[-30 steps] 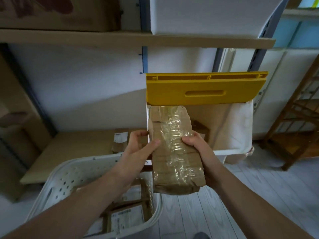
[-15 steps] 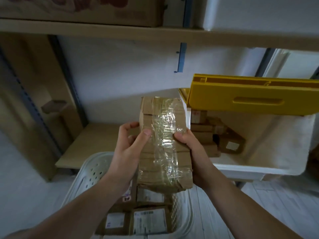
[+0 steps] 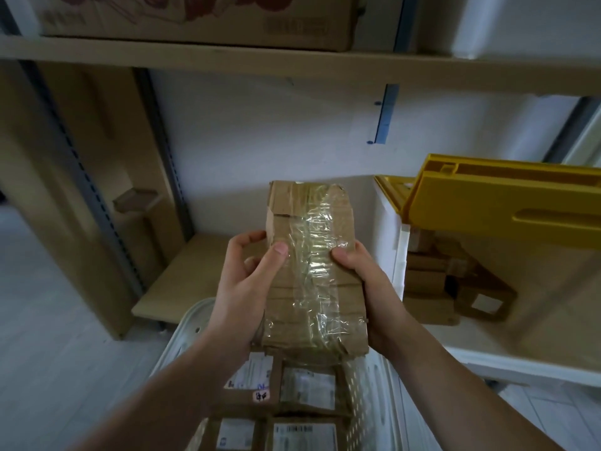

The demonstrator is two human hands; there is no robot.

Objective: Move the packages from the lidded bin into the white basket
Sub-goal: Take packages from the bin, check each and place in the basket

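Head view puts the white basket point(image 3: 192, 323) low in the middle, so I place everything by it. Directly above the basket I see a taped cardboard package point(image 3: 312, 271) held upright. The left hand point(image 3: 240, 297) clasps its left edge, thumb across the front and fingers curled behind; the right hand point(image 3: 370, 288) pinches the right edge, thumb on the tape. I judge the two-handed hold is there because the package is tall, crumpled and slick with tape, so gripping both edges keeps it from twisting on the way down. Inside the basket, under the package, labelled boxes point(image 3: 305, 388) already lie flat, label up. To the right of the basket, the lidded bin point(image 3: 390, 242) stands with its yellow lid point(image 3: 500, 206) tipped up, and brown parcels point(image 3: 429, 281) remain in it. I'd call this carry nearly done: next comes lowering it onto the boxes.
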